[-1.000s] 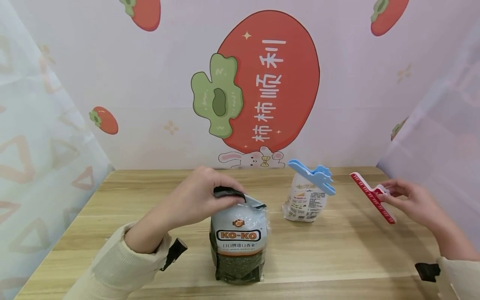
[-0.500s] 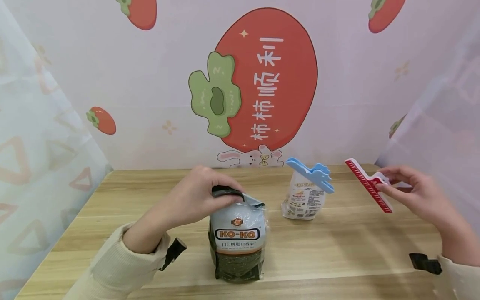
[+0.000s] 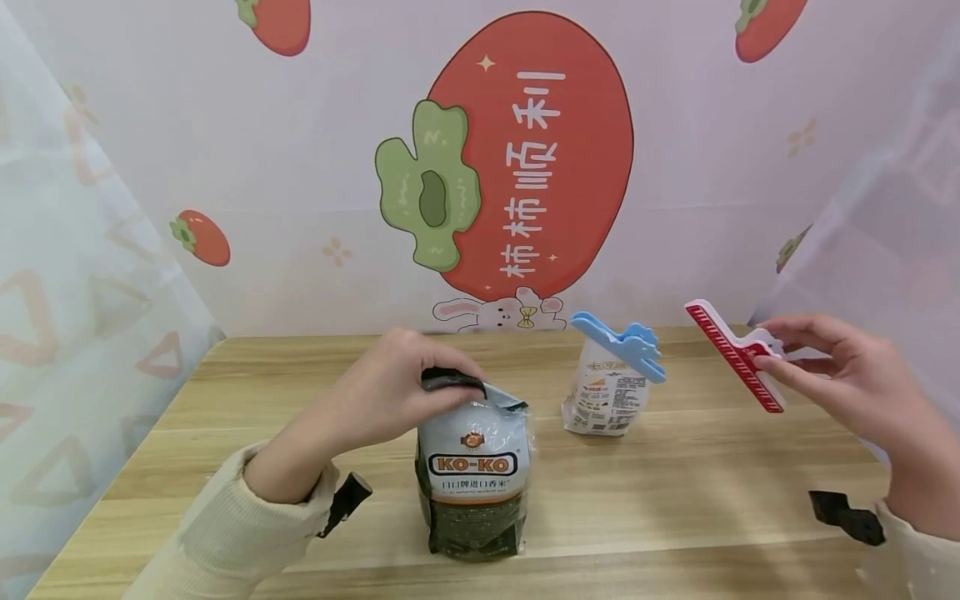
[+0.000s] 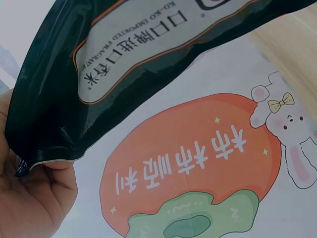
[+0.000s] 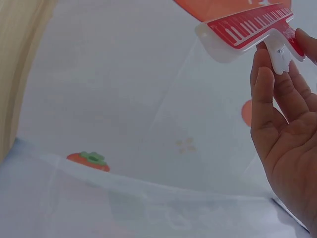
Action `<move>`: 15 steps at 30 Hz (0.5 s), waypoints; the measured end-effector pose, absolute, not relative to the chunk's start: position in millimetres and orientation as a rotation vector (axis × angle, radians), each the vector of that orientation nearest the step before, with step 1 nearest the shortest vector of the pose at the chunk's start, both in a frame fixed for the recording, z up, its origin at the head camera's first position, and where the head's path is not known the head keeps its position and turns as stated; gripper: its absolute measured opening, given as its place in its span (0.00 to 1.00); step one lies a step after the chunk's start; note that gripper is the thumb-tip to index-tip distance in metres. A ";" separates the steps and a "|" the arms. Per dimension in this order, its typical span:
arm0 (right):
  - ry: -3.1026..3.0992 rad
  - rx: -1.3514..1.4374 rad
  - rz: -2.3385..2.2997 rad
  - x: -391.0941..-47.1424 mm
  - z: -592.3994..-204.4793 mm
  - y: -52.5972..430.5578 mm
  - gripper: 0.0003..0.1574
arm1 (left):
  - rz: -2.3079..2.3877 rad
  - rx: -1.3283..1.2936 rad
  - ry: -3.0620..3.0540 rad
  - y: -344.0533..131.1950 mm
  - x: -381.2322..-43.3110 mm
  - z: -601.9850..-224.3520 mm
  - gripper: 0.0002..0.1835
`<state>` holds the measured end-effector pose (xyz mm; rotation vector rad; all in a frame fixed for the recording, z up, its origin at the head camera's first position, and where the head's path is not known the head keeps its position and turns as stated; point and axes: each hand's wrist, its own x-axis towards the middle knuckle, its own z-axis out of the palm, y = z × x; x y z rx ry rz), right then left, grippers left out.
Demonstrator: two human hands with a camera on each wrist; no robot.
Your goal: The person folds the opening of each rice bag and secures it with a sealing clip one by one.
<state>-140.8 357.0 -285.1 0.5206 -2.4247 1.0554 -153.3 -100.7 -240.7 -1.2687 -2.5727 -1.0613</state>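
A bag of rice with a KO-KO label stands upright on the table, front and centre. My left hand pinches its folded top between thumb and fingers. In the left wrist view the dark green rice bag runs down to the left hand at its top edge. Over the right side of the table, my right hand holds a red and white bag clip by its handle. The right wrist view has the clip above the right hand, pinched between thumb and fingers.
Behind and right of the rice bag stands a smaller white bag, its top held by a blue bag clip. The wooden table ends at a patterned backdrop, with printed sheets at both sides.
My right hand has lifted the red and white clip higher and slightly to the left in the head view. The left hand stays on the rice bag's top; the view shifts slightly.
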 end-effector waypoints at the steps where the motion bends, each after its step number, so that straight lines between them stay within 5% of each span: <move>1: -2.416 0.531 1.056 -139.4 -284.1 354.7 0.29 | -1.062 -1.268 -2.572 -100.8 -153.4 -240.8 0.06; 15: -2.325 0.688 0.873 -119.6 -273.3 323.8 0.30 | -1.071 -1.260 -2.562 -100.5 -152.8 -242.2 0.06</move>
